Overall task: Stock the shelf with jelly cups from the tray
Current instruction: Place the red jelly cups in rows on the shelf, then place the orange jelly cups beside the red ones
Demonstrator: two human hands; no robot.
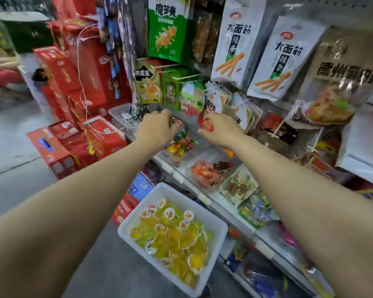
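- The jelly cups [170, 235], yellow, orange and green with white foil lids, lie heaped in a white plastic tray [221, 230] that sits low in front of the shelf [205, 200], below both outstretched forearms.
- Above the tray, the left hand [157, 127] reaches over a clear bin of mixed wrapped sweets [181, 145] on the shelf; its fingers are curled downward round something small with a reddish wrapper, too blurred to name.
- The right hand [219, 129], just right of the left hand and apart from it, pinches a small red packet [207, 123] between thumb and curled fingers.
- On the shelf between the tray and the right forearm stands a clear tub of red-orange snacks [207, 175], with a box of small packets [239, 186] beside it.
- Over the hands hang snack bags: a green one [170, 29] and two white ones [239, 39] printed with orange sticks.
- Left of the shelf, well away from the tray, red gift boxes [73, 87] are stacked on the floor.
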